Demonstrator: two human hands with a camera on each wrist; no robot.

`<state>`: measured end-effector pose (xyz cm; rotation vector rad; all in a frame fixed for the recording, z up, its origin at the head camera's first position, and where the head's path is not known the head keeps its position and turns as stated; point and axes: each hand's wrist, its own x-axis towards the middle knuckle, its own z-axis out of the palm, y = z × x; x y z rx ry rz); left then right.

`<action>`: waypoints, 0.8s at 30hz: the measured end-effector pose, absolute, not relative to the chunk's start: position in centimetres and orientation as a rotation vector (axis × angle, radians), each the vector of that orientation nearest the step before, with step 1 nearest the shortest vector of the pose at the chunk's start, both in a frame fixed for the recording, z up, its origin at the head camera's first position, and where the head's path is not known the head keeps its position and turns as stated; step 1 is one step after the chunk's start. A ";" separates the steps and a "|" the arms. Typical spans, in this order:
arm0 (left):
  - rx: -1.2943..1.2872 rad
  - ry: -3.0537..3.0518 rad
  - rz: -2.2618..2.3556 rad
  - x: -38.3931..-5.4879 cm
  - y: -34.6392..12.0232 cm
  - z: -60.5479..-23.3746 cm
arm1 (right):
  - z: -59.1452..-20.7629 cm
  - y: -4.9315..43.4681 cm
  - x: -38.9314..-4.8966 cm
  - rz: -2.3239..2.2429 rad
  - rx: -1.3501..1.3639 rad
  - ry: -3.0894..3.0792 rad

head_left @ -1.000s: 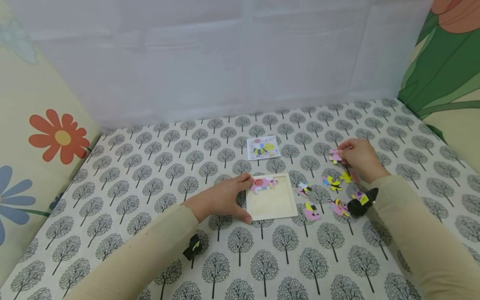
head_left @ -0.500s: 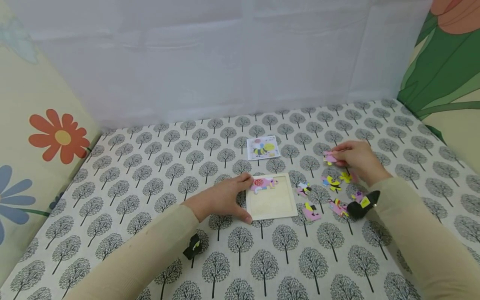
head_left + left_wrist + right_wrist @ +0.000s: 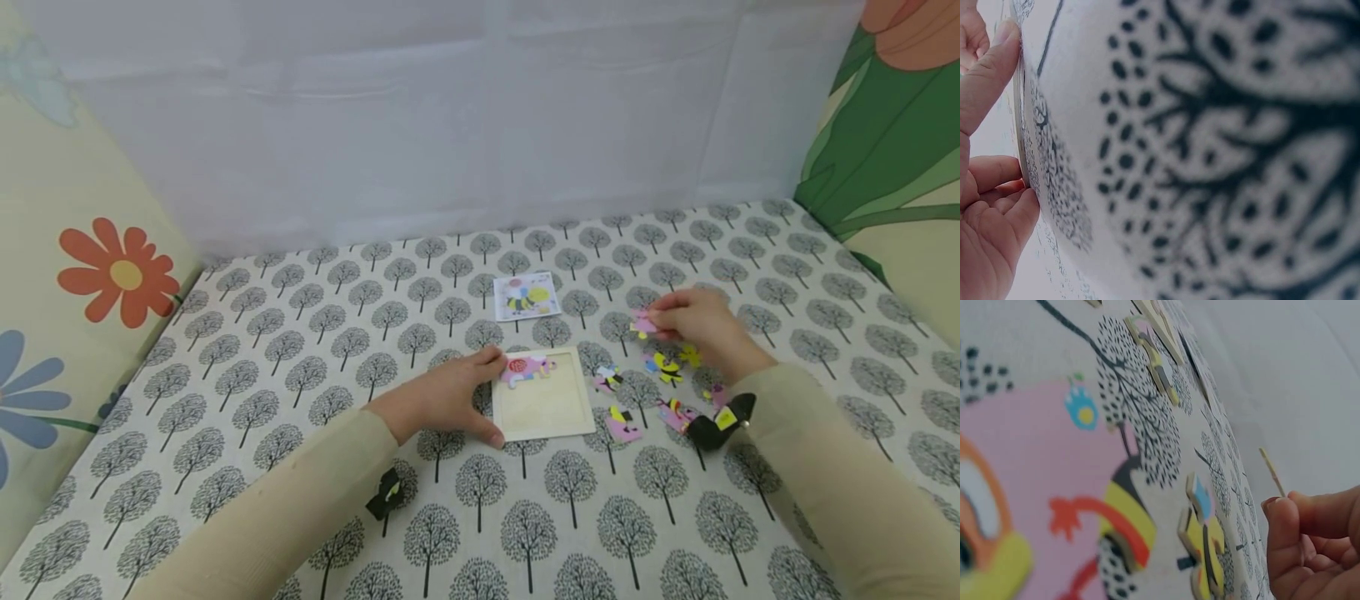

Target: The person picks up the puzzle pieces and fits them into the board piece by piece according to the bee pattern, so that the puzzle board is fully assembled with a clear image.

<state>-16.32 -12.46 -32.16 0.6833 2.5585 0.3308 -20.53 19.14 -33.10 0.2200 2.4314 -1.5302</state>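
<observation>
While the right hand (image 3: 705,329) grasps it between thumb and index finger, the puzzle piece (image 3: 643,322) hangs right of the picture card (image 3: 527,296) and beyond the loose pieces (image 3: 665,367). Piece: mostly pink, yellow along its lower part; any further print too small to read. Right wrist view gives it nearly edge-on, a thin slab with a pale edge, raised clear of the patterned cloth (image 3: 555,533). Left hand (image 3: 442,396): not clenched; thumb and fingers spread, touching the left side of the pale square tray (image 3: 543,421). Joined pieces (image 3: 527,367) lie inside along the tray's upper edge, pink with a red disc at left. Loose pieces, in pink, yellow and black, are scattered right of the tray.

Compared with one second earlier: right hand and held piece have shifted left and slightly toward the wearer, so the piece is nearer the tray; the pinch is kept throughout. Left hand, tray, joined pieces and card: same positions. No change noted among the loose pieces.
</observation>
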 end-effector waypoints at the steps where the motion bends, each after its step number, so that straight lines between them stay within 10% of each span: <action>1: 0.683 2.559 0.331 -16.3 -12.5 -32.1 | -33.1 19.0 -20.5 -1.534 0.211 2.424; 24: 0.693 2.559 0.316 -16.3 -12.4 -32.1 | -32.5 16.2 -19.1 -1.560 0.086 2.370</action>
